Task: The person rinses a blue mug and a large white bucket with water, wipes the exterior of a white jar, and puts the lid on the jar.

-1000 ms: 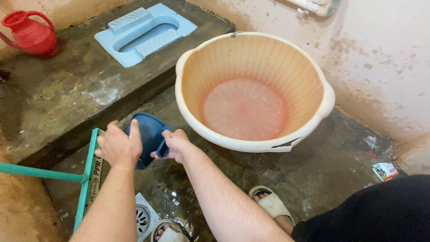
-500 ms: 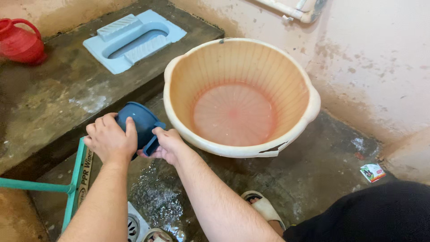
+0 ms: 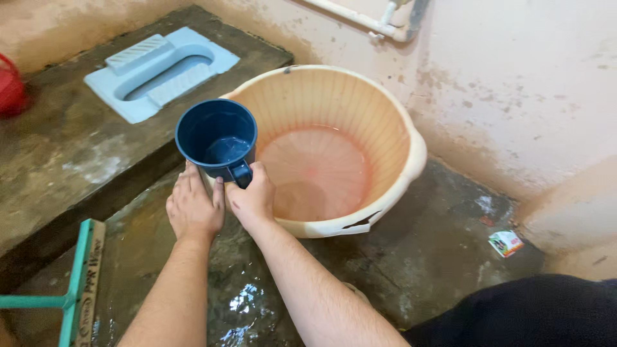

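A dark blue plastic mug (image 3: 216, 137) is held upright at the near left rim of a large cream plastic basin (image 3: 385, 115). My right hand (image 3: 252, 196) grips the mug's handle. My left hand (image 3: 193, 205) rests against the mug's underside, fingers pressed to its base. A little water lies in the mug's bottom. The basin holds a shallow pool of water and has a crack in its front rim.
A light blue squat toilet pan (image 3: 157, 67) sits in a raised concrete step at the back left, with a red jug (image 3: 9, 87) at the left edge. A green-handled floor wiper (image 3: 77, 283) lies at lower left. The floor is wet. A small packet (image 3: 506, 243) lies near the right wall.
The mug was tipped over, pouring water onto the floor; now it is turned upright and lifted beside the basin's rim. The view has shifted right.
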